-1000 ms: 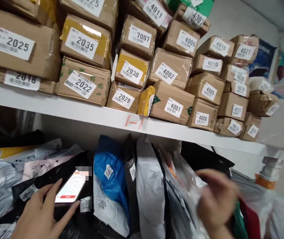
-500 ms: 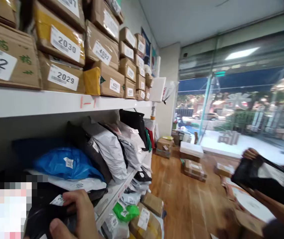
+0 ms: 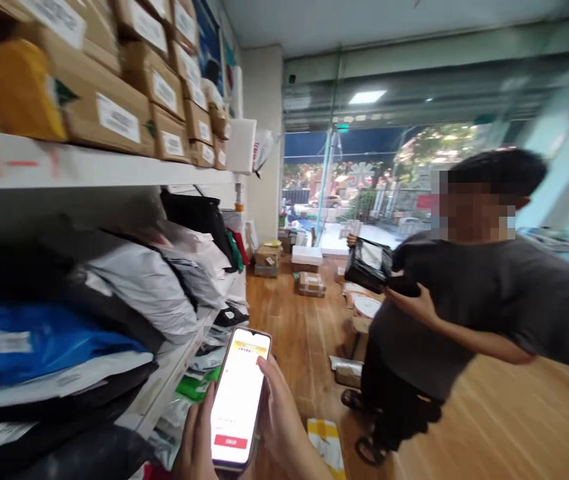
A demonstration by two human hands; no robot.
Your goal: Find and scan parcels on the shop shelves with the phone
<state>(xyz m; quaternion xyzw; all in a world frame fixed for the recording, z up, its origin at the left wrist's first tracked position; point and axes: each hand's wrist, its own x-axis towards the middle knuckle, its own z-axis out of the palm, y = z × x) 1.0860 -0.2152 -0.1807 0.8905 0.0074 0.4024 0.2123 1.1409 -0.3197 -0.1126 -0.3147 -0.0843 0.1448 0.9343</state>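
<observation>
A smartphone (image 3: 238,400) with a lit white screen and a red button near its bottom is tilted toward me, low in the middle of the head view. My left hand (image 3: 195,437) wraps its left edge. Along the right edge, my right hand (image 3: 284,420) also grips it, thumb at the upper right of the screen. Left of the phone, black, white and blue parcel bags lie on the lower shelf, among them a blue bag (image 3: 49,343) and a grey-white bag (image 3: 139,283).
Labelled cardboard boxes (image 3: 109,113) fill the upper shelf (image 3: 114,163). A person (image 3: 439,300) in a dark T-shirt stands at right, holding a black parcel (image 3: 369,263) and a dark object. Boxes (image 3: 309,283) and a yellow-white package (image 3: 325,443) lie on the wooden floor.
My right hand has left a black parcel on the shelf and now holds the phone, which has come to the middle. The view has swung right, bringing the other person's body into sight.
</observation>
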